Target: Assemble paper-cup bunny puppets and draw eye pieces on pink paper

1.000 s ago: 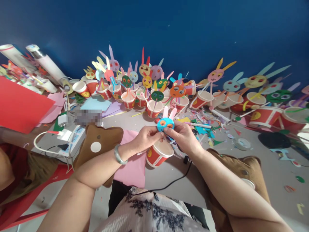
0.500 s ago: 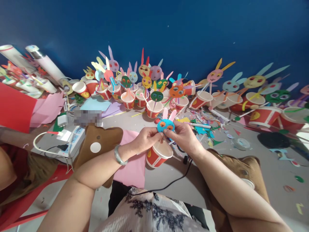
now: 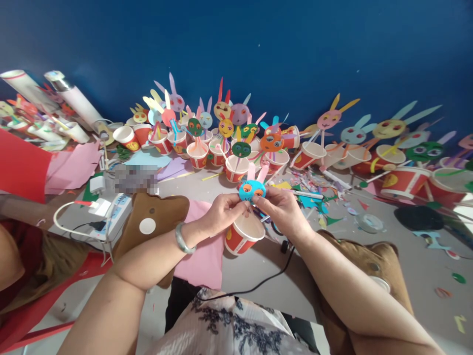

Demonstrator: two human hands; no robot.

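A round blue paper rabbit face (image 3: 248, 190) with orange eyes and pink ears is pinched between both my hands. My left hand (image 3: 222, 213) grips its left edge, thumb toward the lower part. On its right side my right hand (image 3: 284, 209) holds the edge, the thumb over the lower right of the face. Just beneath the face stands a red and white paper cup (image 3: 242, 241), upright on the grey table (image 3: 258, 276). A pink paper sheet (image 3: 203, 254) lies left of the cup, partly under my left forearm.
Finished rabbit cups, such as one with a green face (image 3: 241, 149), line the blue wall. Paper scraps (image 3: 325, 209) and a tape roll (image 3: 370, 223) lie on the right. Brown cushions (image 3: 166, 212) flank the cup. A power strip (image 3: 116, 214) and a black cable (image 3: 254, 287) are nearby.
The blue face has tipped slightly and shows more of its lower part, with small dark marks now visible. My right thumb has shifted a little to the right.
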